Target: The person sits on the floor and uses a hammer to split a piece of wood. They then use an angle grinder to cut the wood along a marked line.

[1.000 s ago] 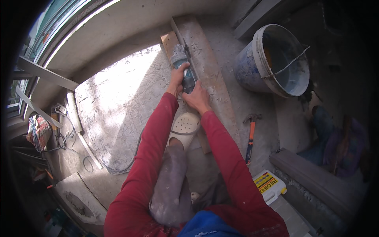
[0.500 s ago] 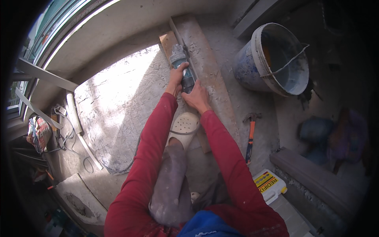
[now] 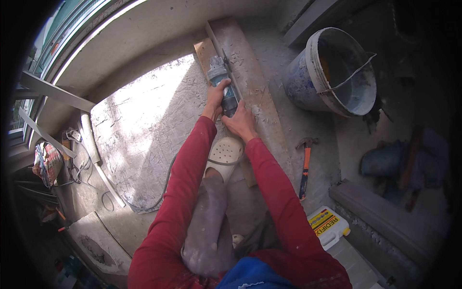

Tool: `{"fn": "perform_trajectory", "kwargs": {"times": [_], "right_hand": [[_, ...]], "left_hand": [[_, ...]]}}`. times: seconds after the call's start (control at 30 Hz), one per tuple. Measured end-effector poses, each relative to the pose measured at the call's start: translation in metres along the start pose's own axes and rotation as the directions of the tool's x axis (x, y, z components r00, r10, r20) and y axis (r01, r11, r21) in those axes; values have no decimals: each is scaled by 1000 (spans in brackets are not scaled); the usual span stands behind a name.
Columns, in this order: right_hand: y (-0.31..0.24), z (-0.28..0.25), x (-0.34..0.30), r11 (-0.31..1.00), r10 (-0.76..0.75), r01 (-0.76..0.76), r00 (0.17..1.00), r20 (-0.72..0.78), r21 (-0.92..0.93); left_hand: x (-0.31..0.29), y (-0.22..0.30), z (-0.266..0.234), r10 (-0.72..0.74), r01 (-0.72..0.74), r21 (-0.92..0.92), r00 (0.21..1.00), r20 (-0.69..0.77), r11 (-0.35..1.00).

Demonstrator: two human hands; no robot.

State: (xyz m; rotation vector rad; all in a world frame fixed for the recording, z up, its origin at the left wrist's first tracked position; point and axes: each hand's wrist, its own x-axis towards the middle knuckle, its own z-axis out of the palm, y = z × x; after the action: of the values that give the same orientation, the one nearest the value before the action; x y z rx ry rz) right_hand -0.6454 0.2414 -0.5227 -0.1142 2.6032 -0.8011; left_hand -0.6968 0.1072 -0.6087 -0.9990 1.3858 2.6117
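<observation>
A dusty teal-and-dark power tool (image 3: 218, 72), which looks like an angle grinder, lies lengthwise along the edge of a long, scraped board (image 3: 248, 65). Both of my hands are closed on it. My left hand (image 3: 214, 99) wraps its body from the left, with the thumb across the top. My right hand (image 3: 242, 122) grips the rear end, nearest to me. Its working end, at the far side, is too dusty and small to make out. A cream clog (image 3: 226, 150) on my foot stands just below my hands.
A big dirty bucket (image 3: 313, 72) with a wire handle stands at the right. Below it lie an orange-handled hammer (image 3: 306, 164) and a white-and-yellow jug (image 3: 332, 226). A cable (image 3: 168, 180) crosses the sunlit slab (image 3: 130, 130). Another person (image 3: 409, 161) is at far right.
The tool and both my hands have shifted very slightly toward me along the board. At the far right, the other person has moved a little.
</observation>
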Motion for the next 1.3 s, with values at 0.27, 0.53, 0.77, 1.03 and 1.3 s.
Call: {"fn": "perform_trajectory", "kwargs": {"times": [0.27, 0.53, 0.77, 1.03, 1.3], "right_hand": [[1, 2, 3, 1000, 10, -10, 1000, 8, -7], [0, 2, 7, 1000, -21, 21, 1000, -20, 2], [5, 5, 4, 1000, -22, 22, 1000, -14, 7], [8, 4, -2, 1000, -19, 19, 1000, -13, 11], [7, 1, -6, 1000, -1, 1, 1000, 10, 1]], "left_hand": [[-1, 3, 0, -31, 31, -6, 999, 14, 999], [9, 1, -1, -61, 61, -15, 998, -18, 998], [4, -1, -1, -5, 5, 3, 1000, -6, 1000], [-5, -6, 1, 18, -18, -32, 1000, -2, 999], [-6, -7, 0, -3, 3, -5, 1000, 7, 1000]]}}
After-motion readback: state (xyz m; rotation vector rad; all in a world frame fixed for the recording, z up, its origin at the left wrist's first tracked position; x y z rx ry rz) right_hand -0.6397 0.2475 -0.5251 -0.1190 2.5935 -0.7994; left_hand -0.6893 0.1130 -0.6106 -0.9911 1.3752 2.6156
